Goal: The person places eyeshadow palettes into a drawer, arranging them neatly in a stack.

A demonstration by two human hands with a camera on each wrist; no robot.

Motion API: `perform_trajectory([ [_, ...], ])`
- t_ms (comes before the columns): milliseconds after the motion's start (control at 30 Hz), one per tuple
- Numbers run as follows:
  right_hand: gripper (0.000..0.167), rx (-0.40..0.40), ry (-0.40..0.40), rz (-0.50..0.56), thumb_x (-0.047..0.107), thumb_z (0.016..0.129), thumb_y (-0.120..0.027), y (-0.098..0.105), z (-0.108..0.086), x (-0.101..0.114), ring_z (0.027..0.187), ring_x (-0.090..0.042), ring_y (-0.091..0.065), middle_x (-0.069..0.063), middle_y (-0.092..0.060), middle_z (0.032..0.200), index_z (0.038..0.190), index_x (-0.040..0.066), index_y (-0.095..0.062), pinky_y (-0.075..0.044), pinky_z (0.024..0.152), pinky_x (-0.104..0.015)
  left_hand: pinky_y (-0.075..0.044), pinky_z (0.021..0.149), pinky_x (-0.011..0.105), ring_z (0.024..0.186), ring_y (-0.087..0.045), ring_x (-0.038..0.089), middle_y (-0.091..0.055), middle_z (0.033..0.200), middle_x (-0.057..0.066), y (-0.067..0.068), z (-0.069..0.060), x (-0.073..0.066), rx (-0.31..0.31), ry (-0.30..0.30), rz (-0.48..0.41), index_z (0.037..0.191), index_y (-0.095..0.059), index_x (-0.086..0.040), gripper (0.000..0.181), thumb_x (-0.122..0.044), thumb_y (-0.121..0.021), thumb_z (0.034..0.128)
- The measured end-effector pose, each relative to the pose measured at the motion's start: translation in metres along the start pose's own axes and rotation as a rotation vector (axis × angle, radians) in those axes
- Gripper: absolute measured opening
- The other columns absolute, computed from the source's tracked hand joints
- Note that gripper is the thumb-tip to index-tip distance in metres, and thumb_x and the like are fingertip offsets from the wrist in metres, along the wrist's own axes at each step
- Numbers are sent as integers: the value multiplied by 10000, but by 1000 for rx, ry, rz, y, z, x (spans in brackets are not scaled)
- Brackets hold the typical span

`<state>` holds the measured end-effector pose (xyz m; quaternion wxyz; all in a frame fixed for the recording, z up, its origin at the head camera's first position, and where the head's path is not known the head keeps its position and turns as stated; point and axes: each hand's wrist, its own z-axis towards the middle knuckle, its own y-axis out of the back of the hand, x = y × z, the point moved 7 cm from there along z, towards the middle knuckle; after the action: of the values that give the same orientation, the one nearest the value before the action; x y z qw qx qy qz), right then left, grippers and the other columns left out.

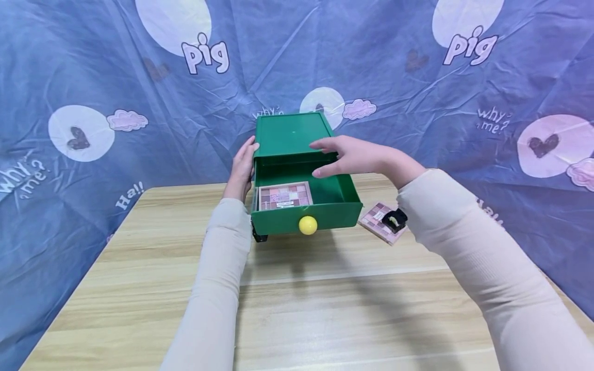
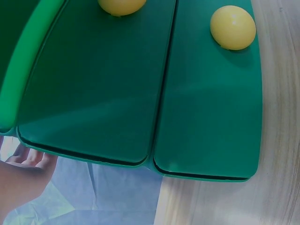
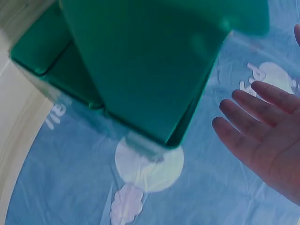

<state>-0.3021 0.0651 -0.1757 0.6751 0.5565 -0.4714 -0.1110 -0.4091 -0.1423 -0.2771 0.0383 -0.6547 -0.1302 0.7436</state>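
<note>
A green drawer cabinet (image 1: 294, 133) stands on the table, its top drawer (image 1: 274, 222) pulled out by a round yellow knob (image 1: 308, 225). Inside, towards the left, lies an eyeshadow palette (image 1: 285, 196) with pinkish pans. My left hand (image 1: 243, 167) rests against the cabinet's left side near the top; its fingers (image 2: 46, 161) touch that side in the left wrist view. Over the drawer hovers my right hand (image 1: 355, 154), fingers extended, thumb apart, holding nothing. The right wrist view shows this hand (image 3: 269, 136) apart from the cabinet.
Right of the cabinet, a second eyeshadow palette (image 1: 376, 217) lies on the wooden table (image 1: 176, 288). A small black object (image 1: 395, 220) by the right sleeve partly covers it. Two closed lower drawers (image 2: 206, 117) have yellow knobs. Behind hangs a blue printed cloth (image 1: 394, 77).
</note>
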Motion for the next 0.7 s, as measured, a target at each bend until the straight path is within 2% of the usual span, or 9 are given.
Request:
perform_trajectory([
  [200,712,-88,-76,66,375,793,-589,13,-16,-20,1208,-275,-260,-102,-280,1351,1354,80,-263,-286,916,-449,-341,859,304,1049,-408,121,-387,1280,-53,1,0,0,8,26,10,1269,-450,-267,458,-283,-530,818],
  [300,705,-118,-81,94,362,796,-591,16,-24,-30,1209,-277,-255,-108,-282,1349,1347,63,-270,-294,907,-463,-330,875,315,1075,-390,126,-377,1288,-53,0,0,0,11,25,18,1277,-440,-262,464,-286,-526,822],
  [567,672,-186,-85,137,327,807,-590,18,-43,-59,1197,-295,-273,-137,-292,1340,1331,31,-292,-265,924,-461,-350,844,299,1056,-407,126,-377,1290,-51,-1,0,1,18,26,23,1297,-415,-249,490,-297,-530,823],
  [633,664,-204,-95,147,320,813,-584,16,-46,-69,1196,-302,-273,-148,-290,1340,1327,17,-293,-257,929,-457,-365,810,284,994,-440,128,-380,1289,-46,-1,0,0,19,22,26,1306,-403,-236,503,-298,-529,823],
  [700,654,-215,-107,153,311,820,-577,12,-49,-79,1195,-311,-269,-160,-286,1339,1324,7,-293,-251,931,-458,-378,738,250,857,-472,108,-394,1275,-44,0,0,0,15,17,34,1305,-405,-238,502,-304,-528,823],
])
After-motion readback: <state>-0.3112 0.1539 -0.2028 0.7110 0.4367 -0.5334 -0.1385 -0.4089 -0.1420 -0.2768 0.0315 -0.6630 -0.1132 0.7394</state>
